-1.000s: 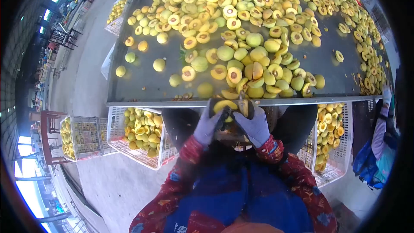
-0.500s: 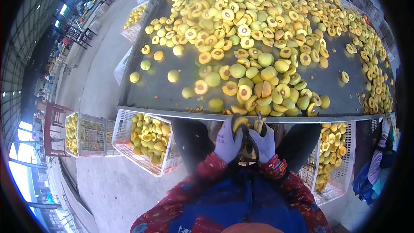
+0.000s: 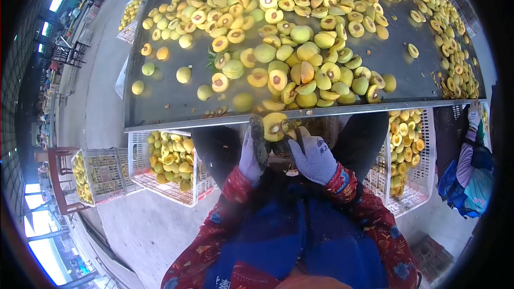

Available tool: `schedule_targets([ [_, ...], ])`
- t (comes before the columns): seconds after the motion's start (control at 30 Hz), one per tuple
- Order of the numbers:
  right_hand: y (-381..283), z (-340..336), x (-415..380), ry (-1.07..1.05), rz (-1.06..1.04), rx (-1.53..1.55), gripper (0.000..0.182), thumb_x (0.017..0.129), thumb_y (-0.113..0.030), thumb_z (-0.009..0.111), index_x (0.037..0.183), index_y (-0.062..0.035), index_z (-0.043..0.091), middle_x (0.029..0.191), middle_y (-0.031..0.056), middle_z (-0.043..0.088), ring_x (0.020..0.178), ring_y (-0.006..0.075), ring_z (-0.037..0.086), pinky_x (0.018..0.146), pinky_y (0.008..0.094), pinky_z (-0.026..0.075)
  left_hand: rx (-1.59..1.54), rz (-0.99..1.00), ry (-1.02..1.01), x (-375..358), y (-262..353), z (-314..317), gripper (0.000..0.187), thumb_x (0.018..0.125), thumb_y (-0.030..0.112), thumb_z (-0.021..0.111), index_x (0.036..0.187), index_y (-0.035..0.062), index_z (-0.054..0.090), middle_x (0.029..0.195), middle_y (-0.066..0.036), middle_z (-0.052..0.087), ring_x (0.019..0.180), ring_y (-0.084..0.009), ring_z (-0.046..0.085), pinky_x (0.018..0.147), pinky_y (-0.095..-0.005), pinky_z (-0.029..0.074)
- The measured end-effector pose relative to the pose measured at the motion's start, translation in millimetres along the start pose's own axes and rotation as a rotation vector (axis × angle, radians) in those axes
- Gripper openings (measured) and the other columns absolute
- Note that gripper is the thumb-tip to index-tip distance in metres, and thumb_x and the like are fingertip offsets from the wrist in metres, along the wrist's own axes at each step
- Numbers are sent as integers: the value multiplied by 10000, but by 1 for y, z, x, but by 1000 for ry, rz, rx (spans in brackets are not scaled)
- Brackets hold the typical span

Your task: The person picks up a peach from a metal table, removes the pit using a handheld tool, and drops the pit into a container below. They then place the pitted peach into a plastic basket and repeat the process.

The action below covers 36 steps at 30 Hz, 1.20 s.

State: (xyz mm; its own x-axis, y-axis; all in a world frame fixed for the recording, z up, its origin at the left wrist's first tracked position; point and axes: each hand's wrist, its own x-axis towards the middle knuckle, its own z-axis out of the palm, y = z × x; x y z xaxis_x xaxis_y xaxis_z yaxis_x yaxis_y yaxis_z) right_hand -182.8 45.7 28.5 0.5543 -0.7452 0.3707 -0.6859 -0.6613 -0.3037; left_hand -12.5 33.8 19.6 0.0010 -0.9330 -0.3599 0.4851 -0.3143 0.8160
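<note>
Grips a cut fruit (image 3: 274,127) in the gloved left hand (image 3: 250,155), at one o'clock of that palm and ten o'clock of the gloved right hand (image 3: 316,158). Shows a yellow cut face with a brownish centre, turned toward the camera. Curls dark-tipped left fingers around the nine o'clock side. Has the right thumb and fingers bent close by the fruit's three o'clock side; cannot tell whether closed on anything, with a blurred shape there too unclear to name. Appears right at the near edge of a dark-topped table (image 3: 182,101). Has at ten o'clock from the cut fruit a whole greenish fruit (image 3: 243,101), near that edge. Faces at twelve o'clock a broad fruit heap (image 3: 286,5), with many pieces halved. Has a filled left crate (image 3: 202,176) past eight o'clock, a filled right crate (image 3: 425,155) past three. Includes at three o'clock, well apart, a co-worker's gloved hand (image 3: 475,113) near the table's corner. Wears a blue apron (image 3: 332,241) at six o'clock.
</note>
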Motion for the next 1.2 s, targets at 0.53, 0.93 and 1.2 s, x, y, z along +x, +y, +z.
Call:
schedule_targets([
  [0.53, 17, 63, -27, -488, 670, 1245, 326, 797, -72, 540, 1110, 18, 531, 886, 175, 546, 764, 314, 552, 639, 367, 454, 958, 520, 166, -7, -6, 23, 287, 908, 112, 427, 1150, -28, 490, 877, -225, 612, 807, -322, 622, 675, -389, 486],
  [0.93, 14, 33, -6, -64, 199, 1094, 196, 906, -197, 496, 971, -27, 569, 729, 31, 541, 653, 155, 533, 574, 277, 420, 1266, 395, 96, -2, -16, 14, 299, 898, 167, 476, 1148, 2, 492, 930, -226, 627, 863, -400, 602, 742, -457, 477],
  [1.2, 26, 81, -33, -181, 423, 1078, 233, 955, -235, 448, 994, -38, 567, 801, -23, 542, 630, 96, 494, 563, 228, 413, 1204, 132, 112, 3, -15, 17, 378, 900, 242, 487, 1175, -16, 464, 954, -246, 616, 886, -406, 595, 749, -475, 473],
])
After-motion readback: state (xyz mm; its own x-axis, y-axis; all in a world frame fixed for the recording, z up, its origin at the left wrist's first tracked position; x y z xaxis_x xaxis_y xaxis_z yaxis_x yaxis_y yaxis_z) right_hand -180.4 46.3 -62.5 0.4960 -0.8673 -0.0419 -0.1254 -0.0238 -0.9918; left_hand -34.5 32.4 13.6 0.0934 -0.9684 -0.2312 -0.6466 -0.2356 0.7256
